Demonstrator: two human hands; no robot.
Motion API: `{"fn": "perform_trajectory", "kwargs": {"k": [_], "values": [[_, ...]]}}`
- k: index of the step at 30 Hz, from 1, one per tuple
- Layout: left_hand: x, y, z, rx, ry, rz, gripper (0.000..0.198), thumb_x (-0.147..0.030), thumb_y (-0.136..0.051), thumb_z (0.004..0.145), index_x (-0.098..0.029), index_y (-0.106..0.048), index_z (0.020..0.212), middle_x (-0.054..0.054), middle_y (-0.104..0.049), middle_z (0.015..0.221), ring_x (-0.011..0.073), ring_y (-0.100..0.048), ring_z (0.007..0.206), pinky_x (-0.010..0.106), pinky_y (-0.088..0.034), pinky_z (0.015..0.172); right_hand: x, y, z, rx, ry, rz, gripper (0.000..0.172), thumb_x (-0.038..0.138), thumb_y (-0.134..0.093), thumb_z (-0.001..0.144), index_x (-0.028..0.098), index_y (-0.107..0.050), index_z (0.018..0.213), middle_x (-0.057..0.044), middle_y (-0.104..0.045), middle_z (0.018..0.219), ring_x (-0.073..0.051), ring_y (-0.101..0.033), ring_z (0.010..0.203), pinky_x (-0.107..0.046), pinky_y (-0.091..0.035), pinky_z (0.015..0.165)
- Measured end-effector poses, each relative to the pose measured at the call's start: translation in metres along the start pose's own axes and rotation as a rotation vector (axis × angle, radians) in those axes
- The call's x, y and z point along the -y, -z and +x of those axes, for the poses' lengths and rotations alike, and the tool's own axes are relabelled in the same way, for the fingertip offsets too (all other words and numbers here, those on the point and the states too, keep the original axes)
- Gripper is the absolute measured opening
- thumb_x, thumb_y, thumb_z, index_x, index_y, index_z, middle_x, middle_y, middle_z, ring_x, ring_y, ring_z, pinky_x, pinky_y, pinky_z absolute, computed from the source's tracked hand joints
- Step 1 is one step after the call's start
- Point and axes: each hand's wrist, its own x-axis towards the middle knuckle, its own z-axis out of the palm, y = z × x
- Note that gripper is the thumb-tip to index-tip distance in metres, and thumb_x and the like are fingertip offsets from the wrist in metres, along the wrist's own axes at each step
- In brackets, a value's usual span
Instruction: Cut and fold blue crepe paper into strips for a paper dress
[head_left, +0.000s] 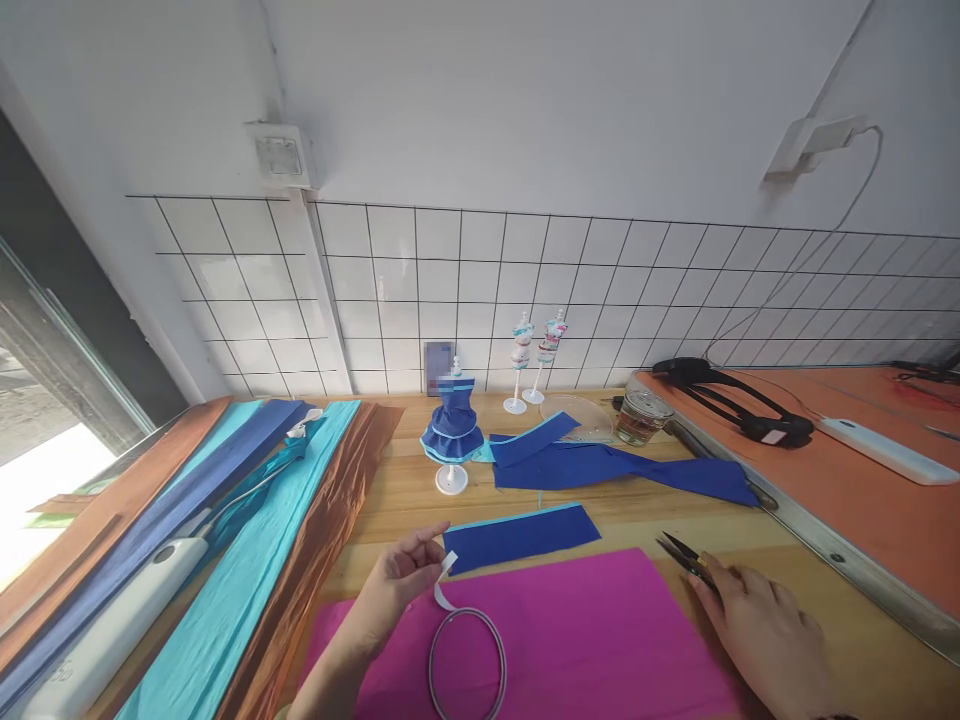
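Note:
Just left of a dark blue strip with a light blue edge [521, 536], my left hand [405, 575] pinches the white end of a narrow tape [444, 598]. That tape runs down to a thin tape roll [501, 650] lying over a magenta sheet [585, 620]. My left fingertips overlap the blue strip's left end; whether they touch it I cannot tell. On the right, my right hand [765, 625] rests low on the table around a pair of small dark scissors [688, 560]. Their blades point up and left, slightly apart.
A small mannequin in a blue ruffled dress [452, 420] stands behind. Further back are two little mannequins [517, 362], a glass jar [643, 415] and blue pieces [600, 465]. Coloured sheets [247, 560] with a white handheld device [124, 620] lie left; a black headband device [739, 400] right.

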Motion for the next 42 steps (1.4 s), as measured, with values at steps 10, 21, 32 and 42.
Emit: {"fn": "perform_trajectory", "kwargs": {"k": [10, 21, 32, 42], "values": [[-0.009, 0.001, -0.005, 0.014, -0.046, -0.186, 0.043, -0.022, -0.073, 0.063, -0.023, -0.066, 0.105, -0.001, -0.060, 0.069, 0.0112, -0.048, 0.067, 0.025, -0.035, 0.068, 0.212, 0.045, -0.034, 0.589, 0.326, 0.966, 0.036, 0.033, -0.058, 0.080, 0.024, -0.060, 0.114, -0.006, -0.063, 0.109, -0.023, -0.054, 0.105, -0.034, -0.038, 0.096], [-0.011, 0.008, -0.007, 0.079, -0.091, -0.297, 0.039, -0.021, -0.074, 0.064, -0.026, -0.068, 0.103, -0.001, -0.058, 0.068, 0.0105, -0.047, 0.069, 0.024, -0.033, 0.067, 0.226, 0.037, -0.033, 0.825, 0.233, 1.099, 0.038, 0.040, -0.054, 0.079, 0.016, -0.062, 0.106, 0.003, -0.050, 0.065, -0.011, -0.051, 0.053, -0.024, -0.045, 0.053], [-0.010, -0.003, -0.010, 0.139, -0.070, -0.159, 0.028, -0.023, -0.076, 0.062, -0.024, -0.071, 0.089, -0.002, -0.057, 0.068, 0.0119, -0.049, 0.069, 0.026, -0.039, 0.067, 0.192, 0.063, -0.014, 0.625, 0.166, 0.909, 0.031, 0.046, -0.051, 0.081, 0.019, -0.065, 0.090, -0.002, -0.065, 0.076, -0.017, -0.057, 0.070, -0.023, -0.044, 0.059], [-0.004, -0.004, -0.005, 0.109, -0.132, 0.141, 0.015, -0.021, -0.075, 0.065, -0.019, -0.073, 0.079, 0.001, -0.060, 0.065, 0.0112, -0.050, 0.063, 0.027, -0.041, 0.068, 0.177, 0.065, -0.017, 0.370, 0.343, 0.658, 0.022, 0.039, -0.045, 0.087, 0.025, -0.062, 0.089, -0.002, -0.068, 0.088, -0.017, -0.064, 0.081, -0.024, -0.051, 0.070]]}}
